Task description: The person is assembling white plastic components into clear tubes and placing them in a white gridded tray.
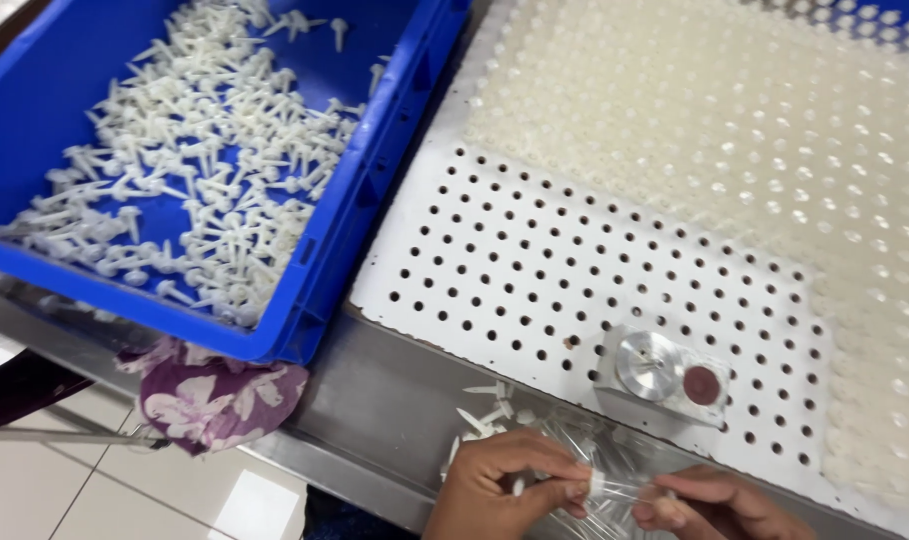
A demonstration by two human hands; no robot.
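My left hand [505,488] sits at the bottom edge of the view, fingers pinched on a small white plastic pin. My right hand [710,505] is just to its right, pinching a small clear plastic tube [620,488] that meets the pin between the two hands. Under and around them lies a pile of clear tubes [585,445] on the steel table. A few loose white pins [485,410] lie just above my left hand.
A blue crate [375,170] at left holds several white plastic pins [195,170]. A white perforated board [535,260] covers the table at right, its far part filled with translucent pieces [735,130]. A round metal tool with a dark red disc [665,365] lies on the board. A purple floral cloth [215,395] hangs at the table edge.
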